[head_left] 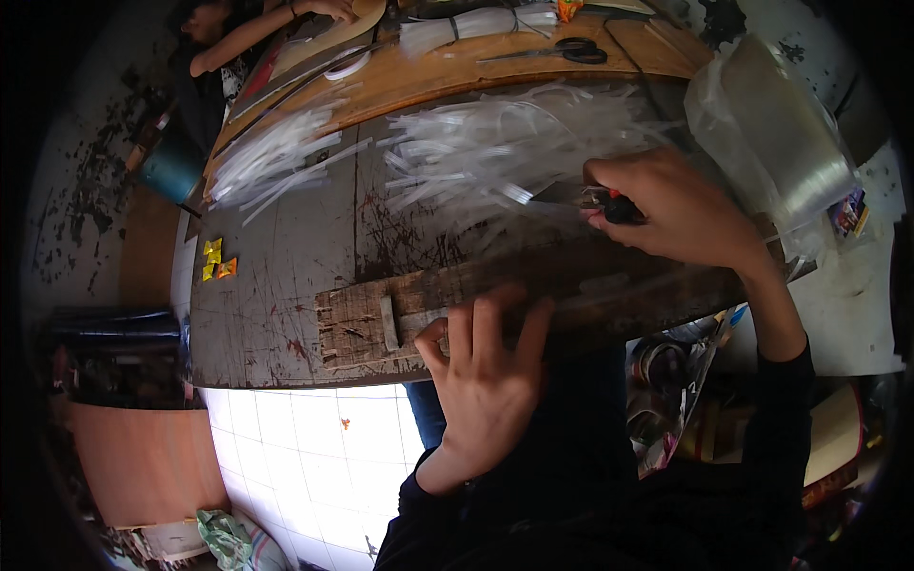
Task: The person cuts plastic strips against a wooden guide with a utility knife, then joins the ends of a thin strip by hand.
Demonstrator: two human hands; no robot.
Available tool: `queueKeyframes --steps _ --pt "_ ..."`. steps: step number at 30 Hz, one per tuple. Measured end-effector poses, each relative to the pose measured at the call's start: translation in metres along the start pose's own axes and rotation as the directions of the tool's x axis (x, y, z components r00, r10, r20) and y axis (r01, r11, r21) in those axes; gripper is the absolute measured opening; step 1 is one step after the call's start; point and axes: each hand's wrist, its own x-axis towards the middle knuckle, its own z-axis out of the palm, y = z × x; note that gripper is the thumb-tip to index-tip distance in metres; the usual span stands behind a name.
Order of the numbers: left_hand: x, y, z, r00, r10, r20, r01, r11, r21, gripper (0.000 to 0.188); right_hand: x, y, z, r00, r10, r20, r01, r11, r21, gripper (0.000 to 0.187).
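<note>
My left hand [490, 371] rests with its fingers apart on a rough wooden board [357, 324] at the table's near edge. A small wooden stop block [389, 322] stands on the board, left of those fingers. What looks like a thin clear strip [609, 299] runs along the board to the right, partly blurred. My right hand [676, 205] is closed around a knife-like tool [621, 207] with a black and red handle. Its flat blade points left, over the near side of a large heap of clear plastic strips [495, 143]; part of the tool is hidden by my fingers.
A smaller strip pile [276, 157] and yellow wrapped sweets [213, 251] lie on the worn table's left. Beyond are scissors [576, 50], a tape roll [347, 64] and a tied strip bundle [476, 29]. A clear plastic roll [781, 133] stands right. Another person's arm [243, 43] reaches in far left.
</note>
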Motion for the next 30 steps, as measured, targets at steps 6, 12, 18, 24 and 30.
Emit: queueKeyframes --steps 6,12,18,24,30 --pt "-0.043 0.003 0.021 0.996 0.071 -0.063 -0.055 0.973 0.226 0.037 -0.007 -0.008 -0.011 0.966 -0.05 0.255 -0.071 0.893 0.444 0.025" --pt "-0.046 0.005 0.026 0.997 0.061 -0.054 -0.044 0.961 0.275 0.043 -0.011 -0.004 -0.003 0.962 -0.024 0.271 -0.051 0.963 0.264 0.021" --pt "-0.049 0.005 0.029 0.997 0.035 -0.066 -0.017 0.964 0.264 0.045 -0.016 0.001 0.002 0.894 0.169 0.414 -0.32 0.889 0.328 0.022" --pt "-0.049 0.006 0.027 0.997 0.053 -0.057 -0.035 0.959 0.281 0.046 -0.02 0.009 0.002 0.892 0.172 0.418 -0.359 0.831 0.424 0.014" --pt "-0.05 0.005 0.028 0.997 0.07 -0.027 -0.059 0.955 0.292 0.048 -0.02 0.009 0.003 0.892 0.166 0.421 -0.36 0.824 0.438 0.015"
